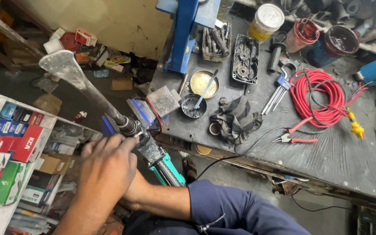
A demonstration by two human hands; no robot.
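At 7 o'clock, the left hand (107, 163) is clamped over the grey-and-teal demolition hammer (153, 154), steadying its flat spade chisel (72, 76) off the bench (327, 152). The right hand is hidden; its grip cannot be told. At 2 o'clock, a red coiled cable (316, 98) is parked clear.

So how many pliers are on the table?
1 that I can see: red-handled pliers lying on the dark workbench, just below the coil of red cable. More might be hidden in the clutter.
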